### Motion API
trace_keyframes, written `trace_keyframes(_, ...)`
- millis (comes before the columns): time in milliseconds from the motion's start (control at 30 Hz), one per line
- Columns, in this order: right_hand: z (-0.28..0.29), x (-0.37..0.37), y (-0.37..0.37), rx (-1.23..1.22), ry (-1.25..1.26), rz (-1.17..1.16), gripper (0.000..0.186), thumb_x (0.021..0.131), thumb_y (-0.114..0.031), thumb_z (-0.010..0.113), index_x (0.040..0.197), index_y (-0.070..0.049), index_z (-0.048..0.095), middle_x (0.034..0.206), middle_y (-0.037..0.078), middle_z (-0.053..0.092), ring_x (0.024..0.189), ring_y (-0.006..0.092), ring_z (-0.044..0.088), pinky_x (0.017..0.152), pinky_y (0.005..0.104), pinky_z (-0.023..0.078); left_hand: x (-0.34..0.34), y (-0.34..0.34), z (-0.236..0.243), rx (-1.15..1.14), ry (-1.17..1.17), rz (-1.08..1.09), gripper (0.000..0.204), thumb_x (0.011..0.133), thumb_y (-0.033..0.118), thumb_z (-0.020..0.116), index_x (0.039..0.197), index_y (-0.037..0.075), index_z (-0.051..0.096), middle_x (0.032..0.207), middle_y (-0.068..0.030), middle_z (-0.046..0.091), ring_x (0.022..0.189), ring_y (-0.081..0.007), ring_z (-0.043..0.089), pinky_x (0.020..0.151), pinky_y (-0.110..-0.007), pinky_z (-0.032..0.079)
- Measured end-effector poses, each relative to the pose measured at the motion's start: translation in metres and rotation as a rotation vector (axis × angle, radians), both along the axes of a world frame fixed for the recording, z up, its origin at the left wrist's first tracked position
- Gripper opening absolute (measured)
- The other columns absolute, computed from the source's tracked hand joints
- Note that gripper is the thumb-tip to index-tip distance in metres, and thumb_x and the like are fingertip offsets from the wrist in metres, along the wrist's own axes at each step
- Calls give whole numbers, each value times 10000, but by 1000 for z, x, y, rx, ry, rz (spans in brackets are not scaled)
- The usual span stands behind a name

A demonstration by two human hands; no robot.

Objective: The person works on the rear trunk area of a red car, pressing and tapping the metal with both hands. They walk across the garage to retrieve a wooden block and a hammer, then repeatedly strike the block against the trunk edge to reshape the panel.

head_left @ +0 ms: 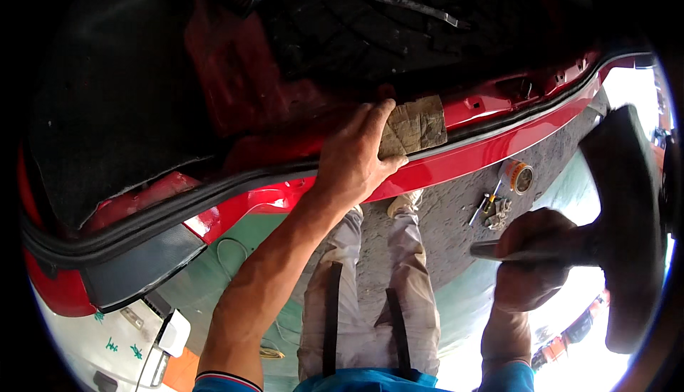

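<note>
Brown pad [420, 125] in left hand [354, 155]

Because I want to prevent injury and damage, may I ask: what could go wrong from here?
The hammer in the right hand could strike the left hand if swung toward the brown pad, since bare fingers and thumb grip the pad's edges.

A blow that misses the pad might dent the glossy red panel or tear the black seal along the opening.
</note>
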State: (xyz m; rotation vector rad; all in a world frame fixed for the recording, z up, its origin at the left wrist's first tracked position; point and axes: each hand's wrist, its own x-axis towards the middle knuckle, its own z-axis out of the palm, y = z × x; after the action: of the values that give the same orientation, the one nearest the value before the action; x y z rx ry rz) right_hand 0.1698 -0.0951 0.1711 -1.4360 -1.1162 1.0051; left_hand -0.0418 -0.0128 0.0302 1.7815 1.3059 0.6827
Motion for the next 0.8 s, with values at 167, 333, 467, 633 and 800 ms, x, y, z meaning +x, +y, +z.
trace_keyframes(167, -111, 17, -51, -261, -740, 308, 273, 972, -264, 563, 916, 2, 583, 673, 15, 574, 555, 179, 559, 485, 338, 433, 7, 0, 2, 19, 0, -3, 806, 676, 157, 902, 1366, 40, 504, 1205, -192, 614, 1068, -387, 644, 901, -430, 556)
trace_keyframes(333, -54, -12, -9, -489, -256, 84, 319, 994, -283, 581, 1000, 35, 596, 683, 79, 603, 574, 126, 548, 524, 300, 458, 5, -7, 0, 28, 48, 20, 829, 679, 191, 905, 1381, 44, 490, 1207, -213, 611, 1094, -409, 636, 931, -446, 542)
trace_keyframes(467, -31, -14, -13, -148, -113, 6, 468, 1008, -466, 539, 960, -1, 558, 639, 47, 534, 505, 106, 496, 456, 240, 402, 2, -6, 1, 0, -31, 18, 802, 684, 176, 898, 1369, 42, 503, 1210, -198, 616, 1094, -398, 635, 922, -439, 547)
trace_keyframes(633, -107, 11, -36, -526, -641, 175, 468, 970, -431, 650, 952, 37, 633, 648, 41, 569, 574, 114, 549, 486, 248, 431, 8, 4, 5, -1, -10, -8, 800, 677, 177, 903, 1362, 39, 513, 1209, -186, 614, 1084, -386, 639, 910, -436, 550)
trace_keyframes(800, -51, -6, -32, -426, -102, 84, 432, 983, -403, 613, 1001, 29, 604, 719, 62, 632, 604, 124, 586, 546, 293, 481, -3, 1, 18, -18, 74, 27, 769, 695, 204, 898, 1354, 36, 540, 1229, -200, 644, 1115, -360, 650, 940, -413, 540)
